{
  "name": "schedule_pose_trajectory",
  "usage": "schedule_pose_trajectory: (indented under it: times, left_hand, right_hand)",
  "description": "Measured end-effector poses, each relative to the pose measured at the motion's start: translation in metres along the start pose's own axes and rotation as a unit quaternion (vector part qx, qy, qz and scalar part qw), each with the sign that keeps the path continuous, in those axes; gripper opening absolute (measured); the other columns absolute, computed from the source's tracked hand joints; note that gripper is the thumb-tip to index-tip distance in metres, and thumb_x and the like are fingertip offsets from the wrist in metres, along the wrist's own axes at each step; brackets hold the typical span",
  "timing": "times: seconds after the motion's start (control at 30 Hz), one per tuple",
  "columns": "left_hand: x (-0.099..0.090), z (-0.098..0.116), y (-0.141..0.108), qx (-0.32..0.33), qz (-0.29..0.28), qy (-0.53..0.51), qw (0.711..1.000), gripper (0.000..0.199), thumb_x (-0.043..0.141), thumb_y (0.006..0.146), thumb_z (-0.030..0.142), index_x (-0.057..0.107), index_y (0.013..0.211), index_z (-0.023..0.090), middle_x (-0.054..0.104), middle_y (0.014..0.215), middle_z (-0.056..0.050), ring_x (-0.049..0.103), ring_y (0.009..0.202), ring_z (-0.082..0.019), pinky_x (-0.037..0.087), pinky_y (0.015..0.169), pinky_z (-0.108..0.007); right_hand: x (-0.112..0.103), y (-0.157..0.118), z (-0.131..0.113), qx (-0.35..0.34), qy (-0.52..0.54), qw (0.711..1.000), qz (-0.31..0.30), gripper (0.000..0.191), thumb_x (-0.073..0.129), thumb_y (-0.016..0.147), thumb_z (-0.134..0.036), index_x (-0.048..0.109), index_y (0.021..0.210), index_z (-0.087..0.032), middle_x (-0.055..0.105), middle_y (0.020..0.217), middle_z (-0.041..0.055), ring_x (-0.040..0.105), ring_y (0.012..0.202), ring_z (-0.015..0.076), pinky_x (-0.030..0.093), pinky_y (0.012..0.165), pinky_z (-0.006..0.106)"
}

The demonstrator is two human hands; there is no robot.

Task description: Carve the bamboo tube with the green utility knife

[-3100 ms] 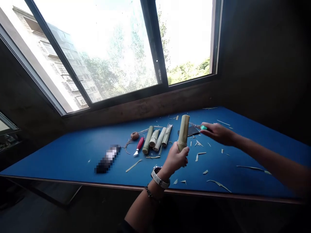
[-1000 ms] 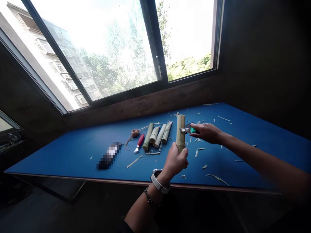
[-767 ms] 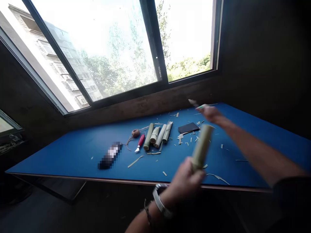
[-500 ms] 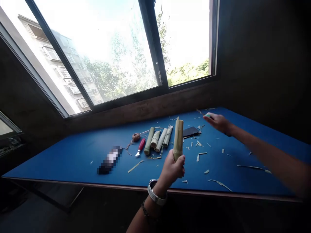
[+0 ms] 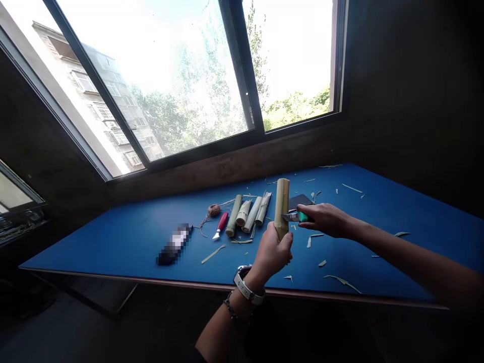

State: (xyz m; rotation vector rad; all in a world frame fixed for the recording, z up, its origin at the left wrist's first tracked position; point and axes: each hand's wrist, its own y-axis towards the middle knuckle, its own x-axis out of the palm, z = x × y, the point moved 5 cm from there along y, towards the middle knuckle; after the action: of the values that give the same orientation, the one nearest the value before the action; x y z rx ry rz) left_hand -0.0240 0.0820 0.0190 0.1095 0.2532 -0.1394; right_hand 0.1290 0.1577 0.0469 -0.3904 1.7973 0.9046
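Observation:
My left hand (image 5: 275, 247) is wrapped round the lower end of a bamboo piece (image 5: 282, 201), which stands nearly upright above the table's front half. In my right hand (image 5: 325, 220) is a knife with a green handle (image 5: 303, 217), held closed in the fingers. Its blade (image 5: 291, 218) touches the right side of the bamboo, a little above my left hand. Several cut bamboo pieces (image 5: 251, 214) lie side by side on the table, left of the held one. Beside them rests a red-handled knife (image 5: 222, 223).
The blue table (image 5: 124, 237) carries scattered bamboo shavings (image 5: 342, 282). A ball of twine (image 5: 214, 210) lies near the red knife, and a blurred dark object (image 5: 174, 244) sits further left. Behind the held bamboo is a dark flat piece (image 5: 301, 201). A window (image 5: 181, 75) rises behind the table.
My right hand has come in from the right with the green-handled knife, bringing its blade against the bamboo. My left hand keeps its hold; the view has shifted slightly.

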Motion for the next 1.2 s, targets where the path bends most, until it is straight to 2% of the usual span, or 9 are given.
schedule_pose_trajectory:
  times: [0.17,0.27,0.37,0.47,0.6,0.87,0.97,1.1,1.2]
  left_hand:
    - [0.042,-0.003,-0.022,0.008,-0.120,-0.011,0.993,0.025,0.057,0.074,0.034,0.043,0.087,0.017,0.051,0.068,0.002,0.052,0.054,-0.009,0.040,0.046,-0.019]
    - [0.047,0.000,-0.019,0.001,-0.114,-0.063,0.992,0.027,0.054,0.076,0.037,0.040,0.089,0.018,0.048,0.065,0.004,0.048,0.046,-0.008,0.038,0.040,-0.019]
    - [0.032,0.003,-0.005,-0.015,-0.082,-0.100,0.991,0.029,0.051,0.078,0.041,0.036,0.089,0.019,0.044,0.065,0.006,0.043,0.038,-0.005,0.035,0.033,-0.018]
    - [0.021,0.007,0.003,-0.025,-0.078,-0.116,0.990,0.032,0.053,0.076,0.043,0.035,0.087,0.019,0.045,0.067,0.006,0.044,0.039,-0.004,0.037,0.034,-0.016]
    - [0.019,0.011,0.001,-0.023,-0.067,-0.113,0.991,0.031,0.052,0.077,0.043,0.036,0.088,0.019,0.046,0.067,0.005,0.045,0.041,-0.004,0.038,0.035,-0.016]
    - [0.010,-0.003,0.004,-0.005,-0.033,-0.031,0.999,0.025,0.047,0.080,0.039,0.037,0.089,0.018,0.045,0.064,0.006,0.046,0.039,-0.006,0.037,0.033,-0.016]
    - [0.015,-0.009,-0.005,-0.015,-0.026,-0.041,0.999,0.024,0.047,0.080,0.039,0.037,0.087,0.019,0.045,0.064,0.005,0.046,0.040,-0.006,0.036,0.034,-0.017]
    - [0.035,-0.011,-0.023,-0.029,-0.079,-0.078,0.993,0.027,0.057,0.074,0.038,0.041,0.084,0.019,0.048,0.064,0.003,0.046,0.045,-0.006,0.037,0.040,-0.018]
    - [0.033,-0.007,-0.020,-0.020,-0.076,-0.095,0.992,0.030,0.055,0.076,0.042,0.038,0.086,0.020,0.045,0.063,0.005,0.044,0.042,-0.006,0.037,0.038,-0.018]
  right_hand:
    - [-0.035,0.002,0.084,0.216,-0.028,0.973,0.076,0.053,0.023,0.085,-0.064,0.049,0.082,-0.017,0.060,0.063,0.0142,0.054,0.054,0.0206,0.031,0.045,0.028]
    - [-0.054,-0.004,0.103,0.224,-0.014,0.963,0.150,0.050,0.021,0.085,-0.064,0.044,0.076,-0.020,0.058,0.064,0.0129,0.054,0.059,0.0208,0.034,0.051,0.030]
    - [-0.056,-0.015,0.082,0.173,0.059,0.967,0.177,0.047,0.021,0.086,-0.062,0.040,0.071,-0.022,0.053,0.056,0.0049,0.049,0.050,0.0161,0.034,0.048,0.027]
    - [-0.042,-0.023,0.039,0.075,0.120,0.985,0.104,0.046,0.025,0.085,-0.062,0.043,0.075,-0.021,0.051,0.053,0.0007,0.042,0.041,0.0123,0.031,0.041,0.025]
    - [-0.019,-0.027,-0.006,-0.017,0.086,0.996,0.019,0.041,0.036,0.085,-0.057,0.051,0.090,-0.019,0.060,0.064,0.0036,0.051,0.048,0.0135,0.034,0.044,0.024]
    - [0.008,-0.011,-0.006,-0.041,-0.013,0.999,0.007,0.042,0.034,0.086,-0.057,0.052,0.091,-0.020,0.065,0.072,0.0071,0.057,0.053,0.0166,0.032,0.044,0.024]
    - [0.002,0.002,0.018,-0.001,-0.015,1.000,0.022,0.045,0.029,0.086,-0.059,0.051,0.088,-0.020,0.064,0.070,0.0068,0.056,0.053,0.0160,0.031,0.045,0.024]
    - [-0.035,0.005,0.103,0.265,-0.020,0.956,0.125,0.056,0.029,0.079,-0.070,0.048,0.077,-0.018,0.057,0.059,0.0105,0.051,0.049,0.0159,0.029,0.045,0.026]
    - [-0.060,-0.006,0.136,0.312,-0.021,0.930,0.193,0.055,0.014,0.083,-0.067,0.042,0.074,-0.021,0.057,0.065,0.0142,0.052,0.056,0.0177,0.032,0.049,0.029]
